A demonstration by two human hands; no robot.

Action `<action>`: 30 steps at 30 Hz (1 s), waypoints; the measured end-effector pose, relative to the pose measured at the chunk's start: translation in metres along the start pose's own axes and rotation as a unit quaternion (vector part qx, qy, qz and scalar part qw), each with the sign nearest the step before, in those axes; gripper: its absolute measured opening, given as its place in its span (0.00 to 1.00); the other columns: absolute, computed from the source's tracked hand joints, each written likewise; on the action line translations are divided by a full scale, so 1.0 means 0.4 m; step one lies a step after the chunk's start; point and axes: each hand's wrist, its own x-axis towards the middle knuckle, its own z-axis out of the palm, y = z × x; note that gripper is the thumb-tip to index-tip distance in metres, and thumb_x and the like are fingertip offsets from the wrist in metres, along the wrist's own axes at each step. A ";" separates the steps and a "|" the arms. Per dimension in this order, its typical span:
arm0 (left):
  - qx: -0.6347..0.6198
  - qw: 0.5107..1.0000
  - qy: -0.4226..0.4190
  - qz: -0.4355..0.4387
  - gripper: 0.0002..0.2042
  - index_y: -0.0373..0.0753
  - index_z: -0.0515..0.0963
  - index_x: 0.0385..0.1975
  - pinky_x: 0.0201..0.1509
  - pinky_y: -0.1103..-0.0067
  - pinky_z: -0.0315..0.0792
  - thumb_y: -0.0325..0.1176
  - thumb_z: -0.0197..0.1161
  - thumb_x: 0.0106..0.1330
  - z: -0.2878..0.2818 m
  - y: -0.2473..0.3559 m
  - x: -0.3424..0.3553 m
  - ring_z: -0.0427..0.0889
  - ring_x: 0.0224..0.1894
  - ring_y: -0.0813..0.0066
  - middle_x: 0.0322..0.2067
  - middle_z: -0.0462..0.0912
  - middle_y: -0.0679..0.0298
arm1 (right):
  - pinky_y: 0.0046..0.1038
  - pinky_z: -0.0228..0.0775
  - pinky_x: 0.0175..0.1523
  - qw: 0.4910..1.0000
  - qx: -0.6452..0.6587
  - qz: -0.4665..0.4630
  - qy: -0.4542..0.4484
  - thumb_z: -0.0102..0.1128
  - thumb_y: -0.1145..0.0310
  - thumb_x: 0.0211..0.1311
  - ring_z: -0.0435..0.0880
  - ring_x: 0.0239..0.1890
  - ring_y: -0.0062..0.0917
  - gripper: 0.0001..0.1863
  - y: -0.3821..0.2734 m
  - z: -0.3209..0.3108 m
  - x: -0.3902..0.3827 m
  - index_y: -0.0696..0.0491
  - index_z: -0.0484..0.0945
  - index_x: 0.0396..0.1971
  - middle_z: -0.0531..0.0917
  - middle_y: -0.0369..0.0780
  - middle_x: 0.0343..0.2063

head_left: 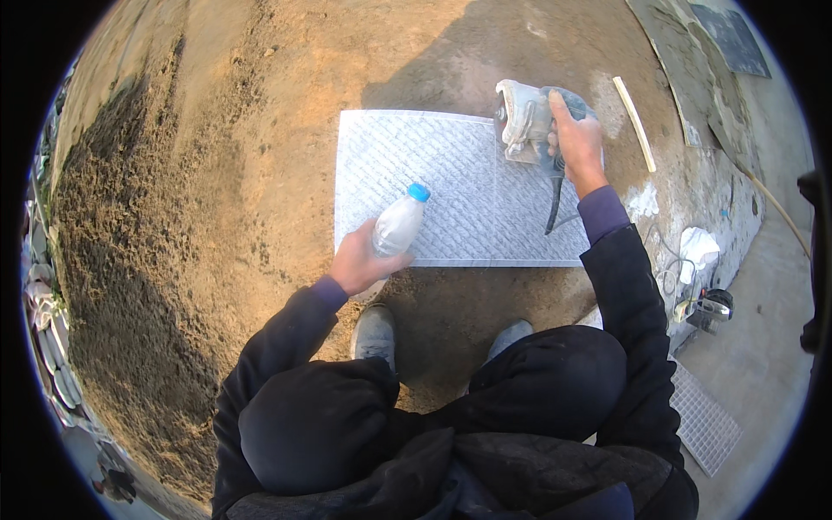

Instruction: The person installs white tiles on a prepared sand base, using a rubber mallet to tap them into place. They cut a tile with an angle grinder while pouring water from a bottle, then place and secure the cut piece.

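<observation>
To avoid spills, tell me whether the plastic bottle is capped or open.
Capped: a blue cap sits on top of the bottle in the left hand. How tightly, I cannot tell.

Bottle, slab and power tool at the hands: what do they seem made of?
Bottle in the left hand: probably thin, glossy plastic, judging by its translucent wall; the blue cap looks like opaque plastic.
Slab: likely stone or stone-look tile, speckled grey with a diagonally textured face.
Power tool in the right hand: perhaps dusty, blue-grey plastic; its pale front's material is unclear.
</observation>
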 end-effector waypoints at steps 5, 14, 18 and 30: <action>0.155 0.986 -0.058 0.014 0.46 0.19 0.70 0.58 0.49 0.63 0.82 0.66 0.69 0.64 -0.024 0.052 0.113 0.90 0.42 0.45 0.39 0.86 0.34 | 0.27 0.65 0.19 1.000 -0.003 0.004 0.001 0.74 0.50 0.66 0.75 0.16 0.19 0.24 0.001 0.005 0.006 0.60 0.82 0.31 0.79 0.36 0.20; 0.256 0.962 -0.056 0.071 0.35 0.24 0.73 0.54 0.47 0.61 0.82 0.56 0.67 0.68 0.023 0.115 0.301 0.90 0.39 0.46 0.36 0.88 0.39 | 0.26 0.64 0.18 1.000 0.021 0.008 -0.013 0.72 0.54 0.68 0.74 0.17 0.18 0.20 0.001 0.008 0.016 0.57 0.83 0.30 0.77 0.33 0.21; 0.257 0.962 -0.045 0.083 0.32 0.27 0.74 0.52 0.47 0.61 0.82 0.55 0.67 0.68 0.055 0.117 0.330 0.90 0.38 0.47 0.35 0.88 0.41 | 0.27 0.64 0.18 1.000 0.020 0.010 -0.019 0.72 0.55 0.69 0.74 0.17 0.18 0.19 -0.003 0.006 0.022 0.57 0.82 0.30 0.78 0.34 0.21; 0.247 0.962 -0.016 0.116 0.31 0.27 0.72 0.45 0.41 0.58 0.82 0.57 0.69 0.67 0.077 0.108 0.344 0.88 0.34 0.42 0.29 0.86 0.38 | 0.27 0.67 0.19 1.000 0.009 0.015 -0.022 0.72 0.53 0.68 0.76 0.17 0.20 0.21 -0.004 0.005 0.041 0.57 0.81 0.28 0.78 0.35 0.21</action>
